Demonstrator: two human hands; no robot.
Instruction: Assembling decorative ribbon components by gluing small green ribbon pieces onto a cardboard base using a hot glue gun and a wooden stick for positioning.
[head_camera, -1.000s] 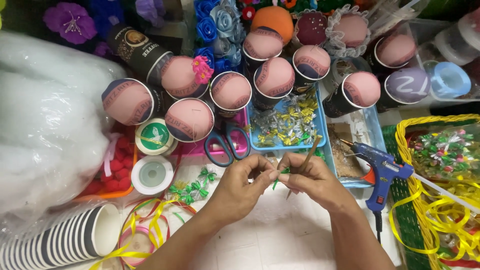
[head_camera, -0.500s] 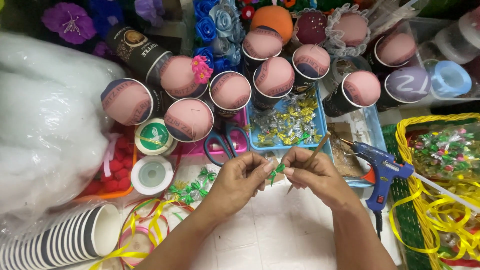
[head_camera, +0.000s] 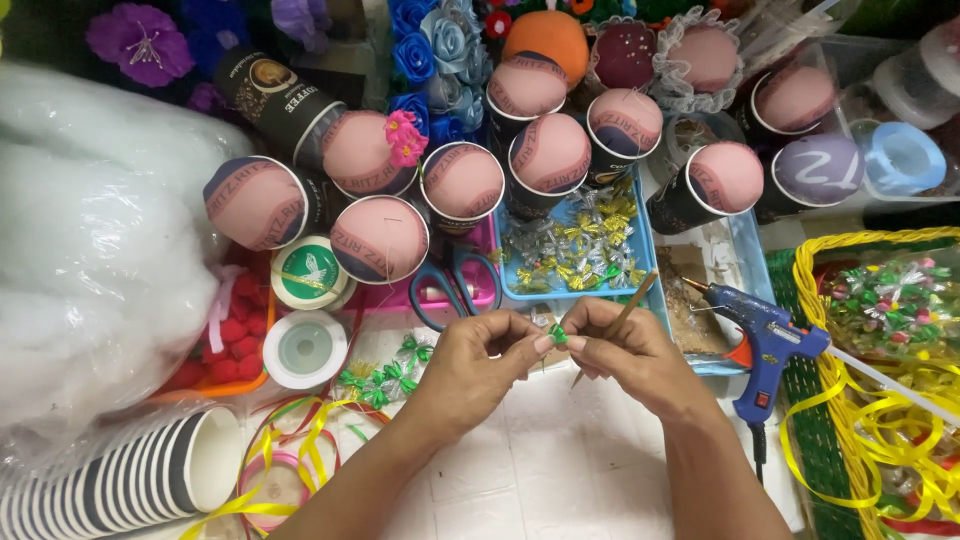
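Nearest the camera, two bare forearms rise from the lower edge over a white tabletop (head_camera: 560, 450); left hand (head_camera: 470, 365) and right hand (head_camera: 625, 350) meet at centre, fingertips pressed together, both pinching a small green ribbon bow (head_camera: 558, 335) between thumbs and forefingers; the right hand also grips a thin wooden stick (head_camera: 618, 322), which slants up to the right; at lower left, a nested stack of striped paper cups (head_camera: 120, 485) lying on its side, beside loops of yellow and red curling ribbon (head_camera: 290, 455); just left of the left hand, a cluster of finished green bows (head_camera: 385, 372) on the table; at right, a blue hot glue gun (head_camera: 765, 345) resting near the right hand, nozzle pointing left; further right, a yellow-rimmed green basket (head_camera: 820, 300) holding mixed bows and yellow ribbon; at left, a large mass of white stuffing in clear plastic (head_camera: 90, 260); beside it red pompoms (head_camera: 225, 330), a white tape roll (head_camera: 305, 348) and a green-topped reel (head_camera: 310, 272); behind the hands, blue-handled scissors (head_camera: 455, 290) and a blue tray (head_camera: 640, 225) of gold, silver and green bows; beyond, dark paper cups topped with pink padded domes (head_camera: 460, 180); farthest, blue fabric roses (head_camera: 430, 50) and a purple flower (head_camera: 135, 40).
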